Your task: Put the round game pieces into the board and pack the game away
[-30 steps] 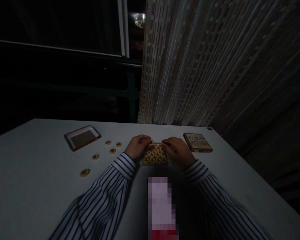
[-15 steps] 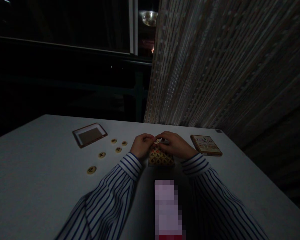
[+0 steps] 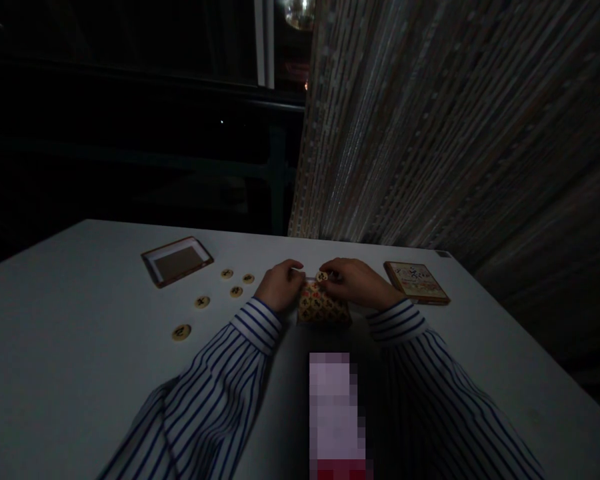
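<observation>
Disc (image 3: 322,276) has swapped hands: a second ago it's in the left, half a second ago both are on it, and now it's the right hand (image 3: 357,283) that has it. That grip is pinched on the disc, thumb and fingers together, holding it over the far edge of the box (image 3: 324,324). The right hand comes in from the side with its back up, fingers pointing left and the wrist above the bench (image 3: 80,373).

Left hand (image 3: 277,287) sits at the box's left side, fingers curled inward, thumb and index apart. Can't tell if it's touching the box. Both forearms angle in toward each other, in striped sleeves (image 3: 205,393).

Box is packed with rows of discs. Five loose discs (image 3: 181,332) lie left of the left hand, an open tray (image 3: 177,265) is beyond them, and a flat case (image 3: 417,281) lies just past the right hand.
</observation>
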Demonstrator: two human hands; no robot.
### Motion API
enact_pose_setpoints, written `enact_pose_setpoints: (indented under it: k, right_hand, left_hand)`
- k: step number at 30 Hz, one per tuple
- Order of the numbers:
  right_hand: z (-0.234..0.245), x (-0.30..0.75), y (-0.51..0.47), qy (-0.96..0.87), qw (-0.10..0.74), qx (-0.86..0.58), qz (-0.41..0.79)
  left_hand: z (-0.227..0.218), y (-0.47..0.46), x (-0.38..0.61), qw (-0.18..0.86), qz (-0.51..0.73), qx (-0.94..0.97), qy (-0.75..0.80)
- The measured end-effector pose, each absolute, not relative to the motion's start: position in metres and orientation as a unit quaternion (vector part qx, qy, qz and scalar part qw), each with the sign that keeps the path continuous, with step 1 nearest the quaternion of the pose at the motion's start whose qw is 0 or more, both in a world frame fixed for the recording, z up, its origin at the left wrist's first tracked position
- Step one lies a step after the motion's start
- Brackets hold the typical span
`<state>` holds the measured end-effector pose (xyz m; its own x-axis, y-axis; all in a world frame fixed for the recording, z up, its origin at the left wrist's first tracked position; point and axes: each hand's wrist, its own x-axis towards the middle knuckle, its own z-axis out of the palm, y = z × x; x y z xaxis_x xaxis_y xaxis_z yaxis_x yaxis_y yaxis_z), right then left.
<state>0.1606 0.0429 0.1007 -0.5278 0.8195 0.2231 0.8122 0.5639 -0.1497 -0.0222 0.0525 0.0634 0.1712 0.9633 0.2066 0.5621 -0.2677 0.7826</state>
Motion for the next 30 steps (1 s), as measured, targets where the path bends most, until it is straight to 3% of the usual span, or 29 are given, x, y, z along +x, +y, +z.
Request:
enact_pose_setpoints:
  k: [4, 10, 30]
  right_hand:
    - [0.098, 0.166, 0.045, -0.864, 0.075, -0.497, 0.008]
    - [0.088, 0.170, 0.049, -0.870, 0.027, -0.493, -0.007]
    - [0.074, 0.177, 0.058, -0.877, 0.019, -0.480, 0.033]
  left_hand:
    - [0.064, 0.052, -0.028, 0.205, 0.287, 0.740, 0.573]
    - [0.063, 0.051, -0.031, 0.175, 0.223, 0.761, 0.584]
    - [0.063, 0.050, -0.031, 0.170, 0.154, 0.784, 0.577]
